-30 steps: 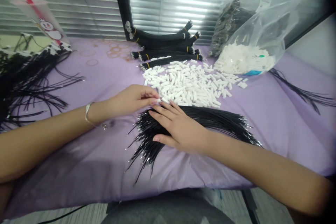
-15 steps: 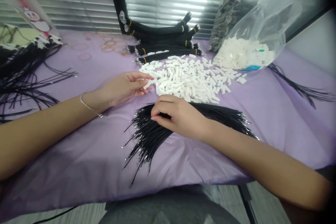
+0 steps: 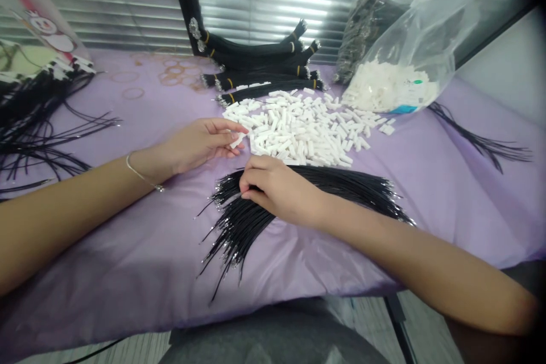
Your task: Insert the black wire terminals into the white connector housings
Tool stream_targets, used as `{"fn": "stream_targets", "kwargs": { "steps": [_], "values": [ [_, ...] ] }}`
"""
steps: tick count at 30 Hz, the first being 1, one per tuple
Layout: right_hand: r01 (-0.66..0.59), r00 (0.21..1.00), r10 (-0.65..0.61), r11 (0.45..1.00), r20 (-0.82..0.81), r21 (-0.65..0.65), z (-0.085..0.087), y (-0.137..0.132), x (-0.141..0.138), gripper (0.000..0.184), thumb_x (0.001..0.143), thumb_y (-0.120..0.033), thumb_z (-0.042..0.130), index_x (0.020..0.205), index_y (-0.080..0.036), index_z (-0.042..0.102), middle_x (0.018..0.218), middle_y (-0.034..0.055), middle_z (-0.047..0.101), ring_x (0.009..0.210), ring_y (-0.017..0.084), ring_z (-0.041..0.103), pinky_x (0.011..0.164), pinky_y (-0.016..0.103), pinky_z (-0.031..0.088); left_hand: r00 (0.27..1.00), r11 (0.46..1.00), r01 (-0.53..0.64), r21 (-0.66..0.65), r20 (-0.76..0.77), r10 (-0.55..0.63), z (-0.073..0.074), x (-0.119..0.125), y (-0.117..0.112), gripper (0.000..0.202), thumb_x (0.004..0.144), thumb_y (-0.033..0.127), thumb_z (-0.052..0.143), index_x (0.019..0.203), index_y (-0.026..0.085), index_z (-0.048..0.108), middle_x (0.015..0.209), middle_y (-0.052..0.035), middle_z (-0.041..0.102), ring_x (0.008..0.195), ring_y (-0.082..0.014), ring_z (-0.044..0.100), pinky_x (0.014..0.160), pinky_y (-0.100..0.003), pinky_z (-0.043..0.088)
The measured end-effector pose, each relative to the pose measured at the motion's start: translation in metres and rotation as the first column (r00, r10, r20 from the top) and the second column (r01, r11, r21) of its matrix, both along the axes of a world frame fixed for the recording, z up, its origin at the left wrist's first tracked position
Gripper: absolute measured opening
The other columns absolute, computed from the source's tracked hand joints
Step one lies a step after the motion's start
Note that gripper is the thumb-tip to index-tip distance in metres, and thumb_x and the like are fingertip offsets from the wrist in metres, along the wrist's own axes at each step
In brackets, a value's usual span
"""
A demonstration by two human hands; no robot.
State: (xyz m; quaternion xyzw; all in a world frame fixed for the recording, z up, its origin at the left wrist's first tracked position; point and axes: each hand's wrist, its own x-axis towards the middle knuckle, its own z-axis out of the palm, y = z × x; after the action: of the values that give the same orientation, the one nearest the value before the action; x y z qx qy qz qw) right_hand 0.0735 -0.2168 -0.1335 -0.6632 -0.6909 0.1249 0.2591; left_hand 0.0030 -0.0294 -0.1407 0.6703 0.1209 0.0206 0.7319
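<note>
My left hand (image 3: 200, 143) rests on the purple cloth and pinches a small white connector (image 3: 237, 140) between thumb and fingers, just left of the heap of white connectors (image 3: 298, 128). My right hand (image 3: 277, 187) lies on a loose bundle of thin black wires (image 3: 333, 185) with metal tips. Its fingers are curled and pinch one wire near the bundle's left, fanned-out end (image 3: 230, 227). The two hands are about a hand's width apart.
Tied black wire bundles (image 3: 256, 68) lie behind the heap by the window blinds. A clear plastic bag (image 3: 405, 68) of white connectors sits back right. Tangled black wires (image 3: 34, 125) and a drink cup (image 3: 42, 17) are at the left. Rubber bands (image 3: 170, 74) lie on the purple cloth (image 3: 128, 273).
My left hand took a white connector from the heap and drew back left. My right hand went from lying flat on the wire bundle to a curled pinch on a wire.
</note>
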Motion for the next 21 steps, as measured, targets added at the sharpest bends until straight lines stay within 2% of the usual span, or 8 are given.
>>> {"fn": "stream_targets", "kwargs": {
  "steps": [5,7,10,14,18,21],
  "values": [
    [0.061,0.995,-0.056,0.996,-0.081,0.059,-0.005,-0.003,-0.002,0.010,0.087,-0.013,0.045,0.080,-0.014,0.052,0.087,0.0070,0.051,0.084,0.016,0.046,0.080,0.030,0.038,0.991,0.991,-0.130,0.006,-0.005,0.130,0.014,-0.003,-0.014,0.013,0.079,0.012,0.060,0.092,0.013,0.062,0.075,-0.0028,0.065,0.064,-0.0088,0.060,0.065,-0.020,0.048],
    [0.087,0.984,-0.073,0.993,-0.164,0.078,-0.005,-0.005,-0.002,0.009,0.087,-0.013,0.043,0.081,-0.015,0.049,0.087,0.0064,0.052,0.083,0.015,0.047,0.078,0.029,0.039,0.992,0.992,-0.127,0.025,0.010,0.127,0.021,-0.008,-0.023,0.013,0.080,0.014,0.060,0.092,0.014,0.060,0.076,-0.0025,0.065,0.064,-0.0092,0.060,0.066,-0.021,0.049],
    [0.147,0.937,-0.111,0.985,-0.332,0.087,-0.004,-0.007,-0.001,0.005,0.085,-0.014,0.045,0.083,-0.015,0.050,0.079,0.0017,0.053,0.072,0.012,0.048,0.069,0.026,0.039,0.990,0.991,-0.135,-0.001,0.028,0.135,0.028,-0.021,-0.039,0.014,0.081,0.019,0.061,0.094,0.016,0.060,0.077,-0.0020,0.065,0.068,-0.0107,0.061,0.068,-0.023,0.049],
    [0.155,0.858,-0.074,0.981,-0.509,0.118,-0.007,-0.009,0.001,0.007,0.083,-0.015,0.049,0.084,-0.015,0.056,0.076,-0.0008,0.055,0.068,0.009,0.049,0.065,0.023,0.039,0.972,0.963,-0.234,-0.132,0.008,0.237,0.020,-0.043,-0.054,0.016,0.081,0.020,0.062,0.096,0.018,0.061,0.075,-0.0011,0.066,0.068,-0.0099,0.061,0.067,-0.021,0.048],
    [0.126,0.845,-0.037,0.983,-0.534,0.130,-0.008,-0.010,0.001,0.010,0.083,-0.020,0.053,0.077,-0.015,0.058,0.073,-0.0011,0.055,0.068,0.008,0.050,0.066,0.022,0.040,0.966,0.947,-0.257,-0.192,-0.026,0.257,0.006,-0.057,-0.055,0.019,0.082,0.021,0.062,0.100,0.018,0.064,0.083,-0.0027,0.067,0.075,-0.0097,0.061,0.076,-0.021,0.049],
    [0.181,0.840,-0.093,0.977,-0.535,0.114,-0.006,-0.010,0.000,0.016,0.084,-0.025,0.054,0.071,-0.015,0.055,0.068,-0.0022,0.052,0.064,0.008,0.047,0.061,0.021,0.038,0.968,0.946,-0.249,-0.208,-0.019,0.250,0.002,-0.057,-0.052,0.015,0.081,0.021,0.063,0.096,0.018,0.065,0.083,-0.0031,0.068,0.076,-0.0100,0.061,0.077,-0.021,0.049]
  ]
}}
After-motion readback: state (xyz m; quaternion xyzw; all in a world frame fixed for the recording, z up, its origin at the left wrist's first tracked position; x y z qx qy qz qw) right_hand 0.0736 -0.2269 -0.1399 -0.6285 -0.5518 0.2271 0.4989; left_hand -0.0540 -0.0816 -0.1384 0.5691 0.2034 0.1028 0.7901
